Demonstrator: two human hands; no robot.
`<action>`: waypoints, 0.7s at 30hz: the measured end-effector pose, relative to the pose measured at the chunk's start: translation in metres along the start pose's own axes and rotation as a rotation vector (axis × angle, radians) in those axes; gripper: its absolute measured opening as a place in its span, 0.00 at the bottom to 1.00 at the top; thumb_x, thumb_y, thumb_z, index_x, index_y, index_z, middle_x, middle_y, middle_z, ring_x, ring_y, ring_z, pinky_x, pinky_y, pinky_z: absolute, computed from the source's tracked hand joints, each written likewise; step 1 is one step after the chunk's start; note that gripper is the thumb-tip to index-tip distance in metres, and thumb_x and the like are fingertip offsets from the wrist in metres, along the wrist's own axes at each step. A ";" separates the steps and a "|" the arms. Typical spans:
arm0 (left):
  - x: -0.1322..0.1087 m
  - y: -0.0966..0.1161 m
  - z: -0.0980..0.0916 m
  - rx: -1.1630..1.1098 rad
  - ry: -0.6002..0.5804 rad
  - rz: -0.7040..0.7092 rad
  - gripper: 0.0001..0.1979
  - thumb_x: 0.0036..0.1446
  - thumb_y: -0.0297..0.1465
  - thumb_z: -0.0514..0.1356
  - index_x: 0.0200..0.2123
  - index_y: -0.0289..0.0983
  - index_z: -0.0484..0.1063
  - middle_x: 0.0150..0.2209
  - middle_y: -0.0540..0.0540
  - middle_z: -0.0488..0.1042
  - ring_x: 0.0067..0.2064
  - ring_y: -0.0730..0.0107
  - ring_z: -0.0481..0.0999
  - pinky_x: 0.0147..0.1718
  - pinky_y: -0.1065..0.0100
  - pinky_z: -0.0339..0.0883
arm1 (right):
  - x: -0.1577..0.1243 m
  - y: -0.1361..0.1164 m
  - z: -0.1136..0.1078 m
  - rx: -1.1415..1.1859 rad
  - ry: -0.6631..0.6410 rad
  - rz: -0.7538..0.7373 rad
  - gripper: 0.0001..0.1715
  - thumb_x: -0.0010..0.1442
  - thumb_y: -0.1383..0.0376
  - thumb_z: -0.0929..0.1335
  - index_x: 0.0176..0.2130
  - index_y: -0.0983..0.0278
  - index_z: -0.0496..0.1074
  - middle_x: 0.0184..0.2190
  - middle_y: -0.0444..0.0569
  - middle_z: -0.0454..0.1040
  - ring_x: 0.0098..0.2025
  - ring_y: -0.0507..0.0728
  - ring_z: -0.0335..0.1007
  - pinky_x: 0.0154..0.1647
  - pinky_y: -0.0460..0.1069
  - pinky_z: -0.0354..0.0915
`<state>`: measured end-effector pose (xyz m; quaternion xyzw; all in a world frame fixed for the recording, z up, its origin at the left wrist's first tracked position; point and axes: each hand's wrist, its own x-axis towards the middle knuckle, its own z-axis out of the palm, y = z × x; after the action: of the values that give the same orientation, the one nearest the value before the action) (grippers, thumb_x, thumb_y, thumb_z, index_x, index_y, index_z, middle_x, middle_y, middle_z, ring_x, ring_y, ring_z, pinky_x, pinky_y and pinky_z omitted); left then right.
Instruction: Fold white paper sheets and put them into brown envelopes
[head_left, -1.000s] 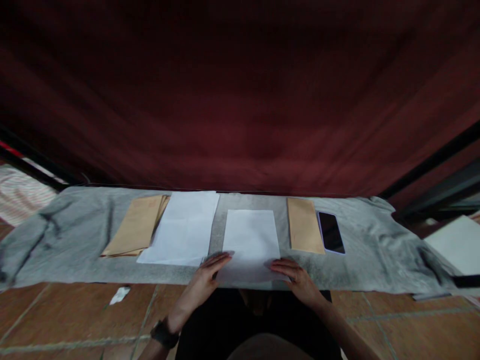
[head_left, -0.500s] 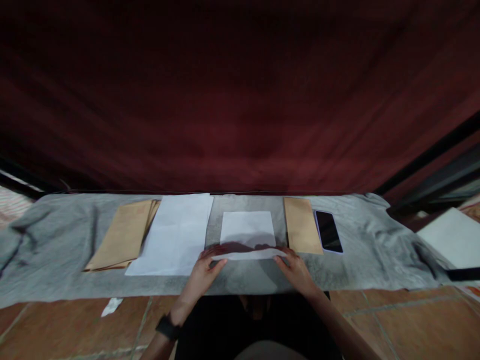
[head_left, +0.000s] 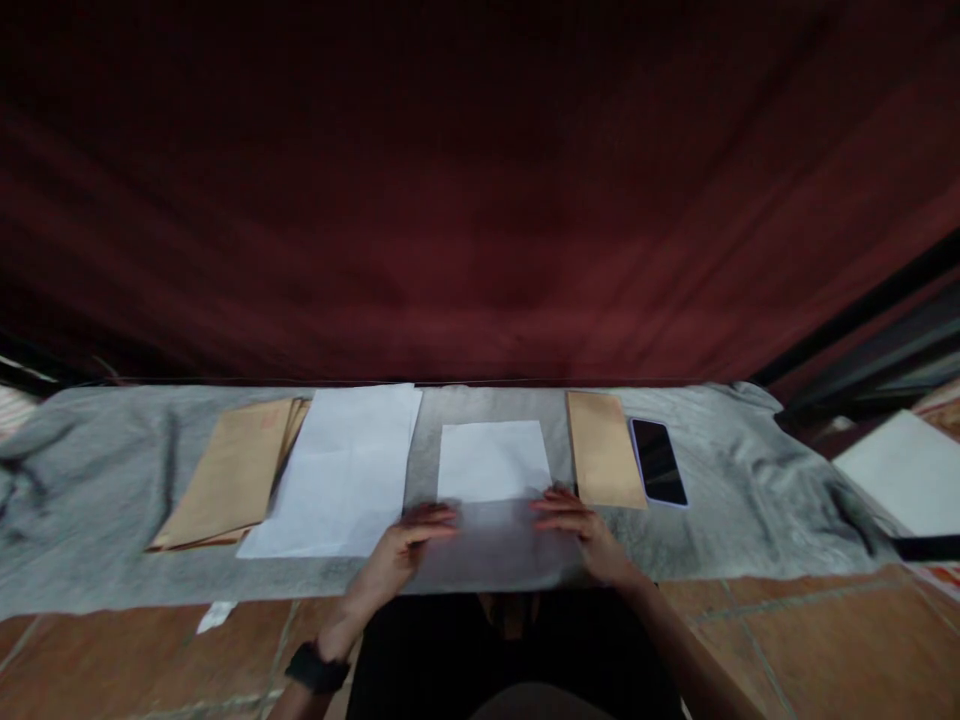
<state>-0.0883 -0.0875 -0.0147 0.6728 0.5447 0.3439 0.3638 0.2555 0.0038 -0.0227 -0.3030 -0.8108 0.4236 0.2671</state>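
The left hand [head_left: 409, 543] and right hand [head_left: 583, 530] meet a white sheet [head_left: 493, 480] at eight and four o'clock; whether either pinches cannot be told.

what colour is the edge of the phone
Pale purple; the phone shows best in the head view.

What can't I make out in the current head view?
All in the head view:
- White sheet: its near edge is lost in blur between the left hand and right hand.
- Brown envelopes: uncountable, the top one covers the rest.
- White panel: cut off by the right edge.
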 end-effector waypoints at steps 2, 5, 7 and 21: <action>-0.010 -0.001 0.000 0.147 -0.065 0.073 0.23 0.57 0.19 0.54 0.45 0.47 0.83 0.55 0.47 0.80 0.61 0.61 0.74 0.65 0.49 0.61 | -0.013 0.002 -0.001 -0.094 -0.075 -0.004 0.15 0.64 0.65 0.69 0.48 0.54 0.81 0.57 0.50 0.77 0.65 0.63 0.66 0.71 0.67 0.51; -0.015 0.003 0.002 0.258 -0.096 0.092 0.28 0.53 0.16 0.54 0.47 0.49 0.81 0.56 0.49 0.78 0.63 0.61 0.71 0.65 0.50 0.61 | -0.021 0.000 0.000 -0.161 -0.108 0.013 0.21 0.65 0.69 0.65 0.53 0.54 0.79 0.57 0.50 0.77 0.64 0.60 0.68 0.70 0.65 0.54; -0.011 0.008 0.004 0.231 -0.023 0.011 0.20 0.57 0.22 0.56 0.44 0.46 0.82 0.51 0.47 0.82 0.57 0.60 0.77 0.60 0.55 0.67 | -0.017 -0.003 0.001 -0.153 -0.063 0.049 0.20 0.66 0.67 0.64 0.54 0.57 0.78 0.55 0.52 0.78 0.60 0.60 0.71 0.66 0.61 0.61; 0.063 0.022 0.020 0.322 0.433 -0.490 0.15 0.64 0.42 0.55 0.29 0.39 0.72 0.24 0.51 0.73 0.27 0.69 0.72 0.29 0.69 0.58 | 0.049 -0.003 0.030 -0.506 0.426 0.526 0.23 0.70 0.60 0.61 0.61 0.63 0.66 0.42 0.53 0.81 0.40 0.61 0.80 0.39 0.49 0.69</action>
<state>-0.0495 -0.0306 -0.0018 0.4827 0.8013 0.2909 0.2010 0.2011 0.0214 -0.0267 -0.6363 -0.7111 0.1929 0.2286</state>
